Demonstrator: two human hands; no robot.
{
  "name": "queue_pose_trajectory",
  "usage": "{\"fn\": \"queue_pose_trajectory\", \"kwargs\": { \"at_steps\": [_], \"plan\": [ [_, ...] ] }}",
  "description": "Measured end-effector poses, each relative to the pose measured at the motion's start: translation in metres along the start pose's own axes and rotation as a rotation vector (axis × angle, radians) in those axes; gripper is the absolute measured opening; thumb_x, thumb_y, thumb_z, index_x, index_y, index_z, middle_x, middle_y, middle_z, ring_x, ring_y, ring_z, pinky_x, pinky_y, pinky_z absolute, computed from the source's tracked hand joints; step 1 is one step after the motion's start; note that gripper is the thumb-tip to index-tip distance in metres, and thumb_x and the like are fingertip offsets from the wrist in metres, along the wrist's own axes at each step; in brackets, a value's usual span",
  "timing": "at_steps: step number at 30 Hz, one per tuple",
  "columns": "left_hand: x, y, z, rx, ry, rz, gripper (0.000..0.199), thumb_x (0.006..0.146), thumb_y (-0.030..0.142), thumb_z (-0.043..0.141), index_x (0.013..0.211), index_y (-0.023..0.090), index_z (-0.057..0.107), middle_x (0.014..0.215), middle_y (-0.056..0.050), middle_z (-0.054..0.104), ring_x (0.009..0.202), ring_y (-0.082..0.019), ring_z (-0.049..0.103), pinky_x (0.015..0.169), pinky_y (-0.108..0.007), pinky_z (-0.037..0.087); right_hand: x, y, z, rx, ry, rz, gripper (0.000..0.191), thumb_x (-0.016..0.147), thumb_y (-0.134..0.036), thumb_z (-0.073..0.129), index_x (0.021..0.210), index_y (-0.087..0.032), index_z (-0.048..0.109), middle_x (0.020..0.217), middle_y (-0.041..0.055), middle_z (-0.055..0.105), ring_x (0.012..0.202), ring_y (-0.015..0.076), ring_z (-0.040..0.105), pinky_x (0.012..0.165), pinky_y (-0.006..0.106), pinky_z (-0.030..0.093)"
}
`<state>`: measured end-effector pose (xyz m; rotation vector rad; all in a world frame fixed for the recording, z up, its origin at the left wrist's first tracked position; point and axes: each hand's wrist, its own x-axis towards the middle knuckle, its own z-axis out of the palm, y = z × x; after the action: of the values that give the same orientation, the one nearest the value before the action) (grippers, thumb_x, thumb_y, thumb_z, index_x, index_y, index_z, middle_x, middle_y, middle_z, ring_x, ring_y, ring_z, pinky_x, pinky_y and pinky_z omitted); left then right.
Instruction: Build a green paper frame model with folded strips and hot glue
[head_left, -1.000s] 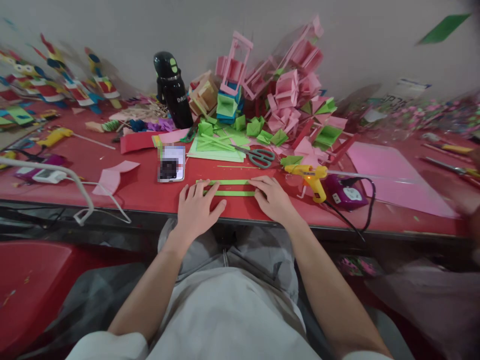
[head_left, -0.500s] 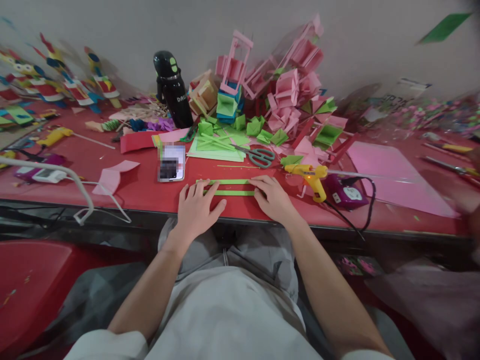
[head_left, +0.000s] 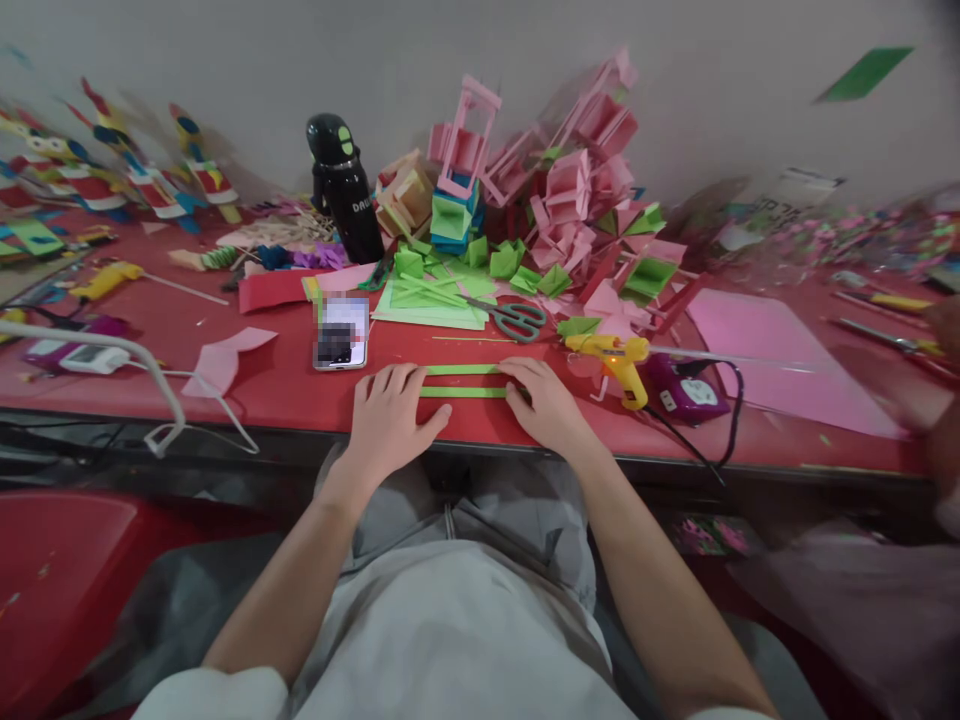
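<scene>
Two narrow light-green paper strips lie side by side on the red table: a farther strip point(head_left: 461, 370) and a nearer strip point(head_left: 465, 393), with a small gap between them. My left hand point(head_left: 388, 408) rests flat over their left ends, its fingers together and thumb stretched out, hiding those ends. On the right, my right hand point(head_left: 546, 402) lies with its fingers over the other ends, thumb at the nearer strip. Both hands press on the strips from above and grasp nothing.
Behind the strips lie scissors point(head_left: 519, 320), a phone point(head_left: 341, 335) and green paper sheets point(head_left: 431, 315). A yellow glue gun point(head_left: 619, 365) and purple power block point(head_left: 686, 388) stand right of my hand. A black bottle point(head_left: 349, 195) and pink paper models point(head_left: 574, 190) line the back.
My left hand's fingers have drawn together and now cover the strips' left ends, which showed between them before. My right hand stays at the right ends. The whole view has shifted slightly.
</scene>
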<state>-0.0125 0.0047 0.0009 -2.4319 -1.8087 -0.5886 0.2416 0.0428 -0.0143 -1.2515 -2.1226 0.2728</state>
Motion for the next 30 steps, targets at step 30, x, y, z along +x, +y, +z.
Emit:
{"fn": "queue_pose_trajectory", "kwargs": {
  "at_steps": [30],
  "plan": [
    [0.008,-0.02,-0.004,-0.169,0.01,0.05,0.047,0.099,0.04,0.051,0.143,0.026,0.058,0.154,-0.006,0.054,0.146,-0.029,0.045,0.12,-0.049,0.034,-0.006,-0.003,-0.01,0.083,0.146,0.06,0.028,0.097,-0.037,0.059,0.118,-0.021,0.069,0.127,0.0144,0.068,0.121,0.0289,0.062,0.108,0.051,0.049]
  ]
}}
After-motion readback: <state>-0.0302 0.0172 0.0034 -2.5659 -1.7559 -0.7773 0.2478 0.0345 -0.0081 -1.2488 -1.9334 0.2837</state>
